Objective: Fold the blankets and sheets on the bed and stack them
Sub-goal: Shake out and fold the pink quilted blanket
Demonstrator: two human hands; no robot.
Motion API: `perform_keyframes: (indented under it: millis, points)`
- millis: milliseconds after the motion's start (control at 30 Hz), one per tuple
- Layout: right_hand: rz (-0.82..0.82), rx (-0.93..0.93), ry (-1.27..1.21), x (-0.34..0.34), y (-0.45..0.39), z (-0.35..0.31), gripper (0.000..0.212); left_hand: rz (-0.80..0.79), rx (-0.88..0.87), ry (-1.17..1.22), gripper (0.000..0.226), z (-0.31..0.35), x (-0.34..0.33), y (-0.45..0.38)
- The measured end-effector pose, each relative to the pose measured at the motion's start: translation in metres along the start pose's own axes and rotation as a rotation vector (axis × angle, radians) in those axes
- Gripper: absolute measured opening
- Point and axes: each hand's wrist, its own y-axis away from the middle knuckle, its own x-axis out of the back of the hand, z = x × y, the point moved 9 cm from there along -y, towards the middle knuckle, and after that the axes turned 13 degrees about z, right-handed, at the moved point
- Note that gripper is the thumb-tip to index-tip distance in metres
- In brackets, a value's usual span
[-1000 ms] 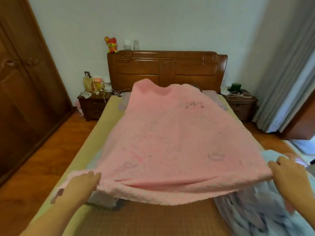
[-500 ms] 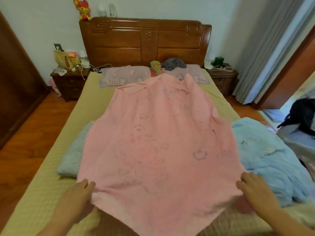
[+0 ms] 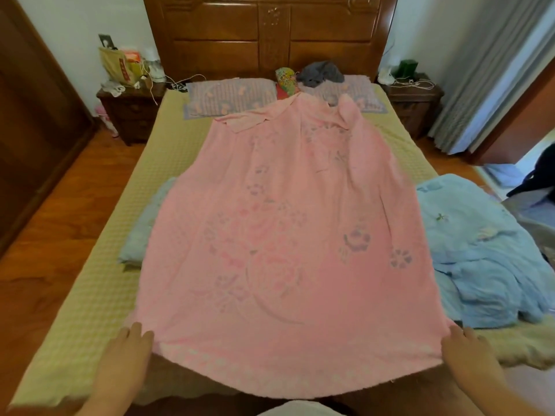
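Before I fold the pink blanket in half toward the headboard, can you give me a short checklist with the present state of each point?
1. Left hand grips the near left corner of the pink blanket: ok.
2. Right hand grips the near right corner: ok.
3. Blanket spread flat on the bed: mostly ok.
4. Far edge straight: not ok, the far left corner is flipped over and the edge is rumpled at the pillows.
5. Blue blanket apart from the pink one: cannot tell, their edges meet.
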Motion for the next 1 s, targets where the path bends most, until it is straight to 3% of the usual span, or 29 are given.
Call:
perform_keyframes:
  millis: [67,100,167,200,267,300,367,400,467,533,600,667,700,733,767,833,867,900,967,1000]
  points:
    - [0.043,-0.066,-0.378,-0.013,-0.003,-0.005,0.029,-0.121,0.31,0.194,0.048,-0.017,-0.001,0.01]
    - [-0.051,-0.138,-0.48,-0.046,-0.013,-0.001,0.03,-0.157,0.464,0.239,0.046,-0.021,0.005,0.018]
    - [-0.022,-0.265,-0.61,-0.081,-0.035,0.009,0.036,0.022,0.682,0.261,0.03,-0.021,0.031,0.027]
    - [0.129,-0.421,-0.686,-0.067,-0.033,0.017,0.038,0.098,0.806,0.38,0.022,-0.016,0.034,0.031]
    - [0.04,-0.641,-0.978,-0.038,-0.003,0.0,0.022,0.148,1.155,0.821,0.02,0.0,0.016,0.039]
    - [0.043,-0.807,-1.304,-0.019,0.017,-0.014,0.016,0.118,1.322,1.09,0.021,0.017,-0.001,0.044]
    - [0.14,-1.123,-1.729,-0.024,0.026,-0.022,0.024,0.076,1.445,1.357,0.022,0.04,-0.023,0.047]
    - [0.137,-1.134,-1.699,-0.028,0.023,-0.023,0.031,0.099,1.411,1.319,0.024,0.039,-0.025,0.047]
    - [0.114,-1.048,-1.402,-0.023,0.023,-0.02,0.038,0.212,1.281,1.043,0.028,0.021,-0.015,0.05]
    - [0.401,-0.778,-1.348,0.0,0.011,-0.021,0.048,0.275,1.045,0.74,0.034,0.017,0.007,0.04]
    - [0.584,-0.387,-1.16,0.023,0.007,-0.045,0.074,0.317,0.612,0.525,0.05,0.045,0.026,0.014]
    - [0.483,0.152,-0.915,0.036,0.012,-0.123,0.077,0.277,-0.014,0.316,0.064,0.117,0.031,-0.003]
    - [0.17,0.267,-0.917,0.008,0.016,-0.162,0.071,0.208,-0.3,0.204,0.066,0.153,0.015,0.002]
    - [0.081,0.402,-0.726,-0.03,0.015,-0.186,0.064,0.093,-0.517,0.11,0.067,0.181,-0.011,0.014]
    - [-0.019,0.377,-0.628,-0.067,0.007,-0.185,0.057,-0.074,-0.652,0.015,0.068,0.202,-0.036,0.029]
    - [-0.085,0.363,-0.334,-0.127,0.006,-0.179,0.045,-0.465,-0.662,-0.16,0.067,0.212,-0.09,0.057]
    - [-0.323,0.38,-0.417,-0.143,0.023,-0.193,0.045,-0.646,-0.554,-0.222,0.066,0.205,-0.116,0.068]
    - [-0.413,0.398,-0.407,-0.141,0.028,-0.198,0.054,-0.78,-0.418,-0.249,0.066,0.2,-0.133,0.075]
    - [-0.377,0.493,-0.352,-0.131,0.019,-0.21,0.066,-0.827,-0.219,-0.119,0.06,0.21,-0.151,0.075]
    - [-0.415,0.391,-0.288,-0.127,0.008,-0.205,0.06,-0.773,-0.178,-0.022,0.056,0.22,-0.157,0.069]
